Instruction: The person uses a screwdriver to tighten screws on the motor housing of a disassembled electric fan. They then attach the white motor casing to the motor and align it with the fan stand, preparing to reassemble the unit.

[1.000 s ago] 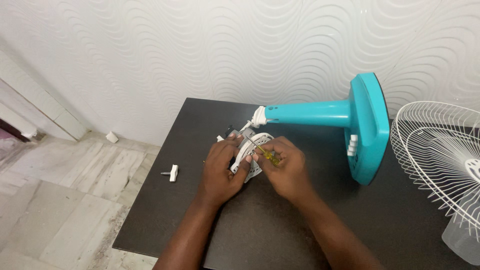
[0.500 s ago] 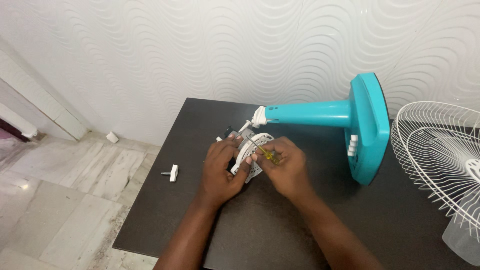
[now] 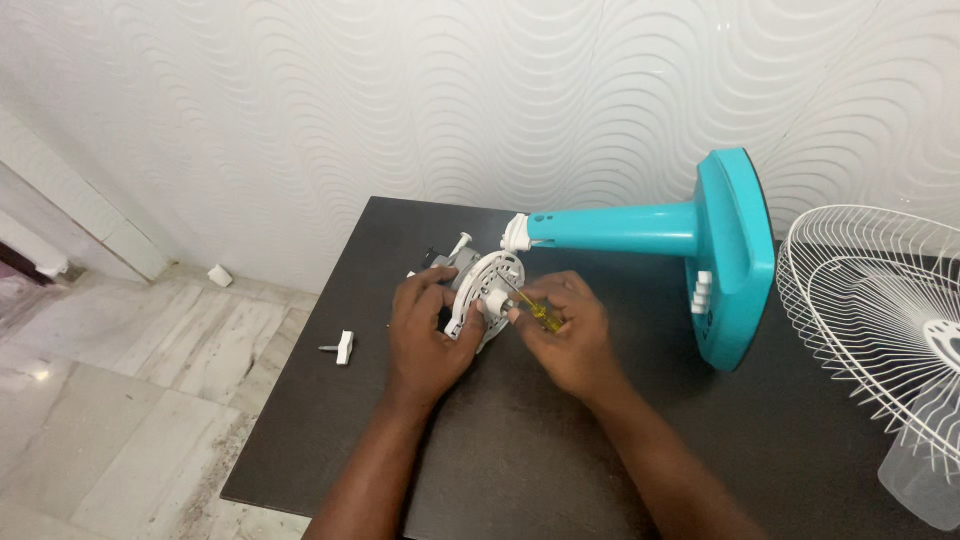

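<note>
A teal fan stand [image 3: 690,240] lies on its side on the dark table [image 3: 500,450], its round base at the right. At the pole's left end sits a white round motor plate [image 3: 487,290] with grey parts behind it. My left hand [image 3: 425,330] grips that plate from the left side. My right hand [image 3: 560,335] holds a yellow-handled screwdriver [image 3: 535,312] with its tip against the plate's front.
A white wire fan grille [image 3: 880,310] lies at the table's right end, with a translucent blade part [image 3: 920,485] below it. A small white piece with a pin [image 3: 342,348] rests near the table's left edge. A marble floor [image 3: 120,390] lies to the left, a patterned wall behind.
</note>
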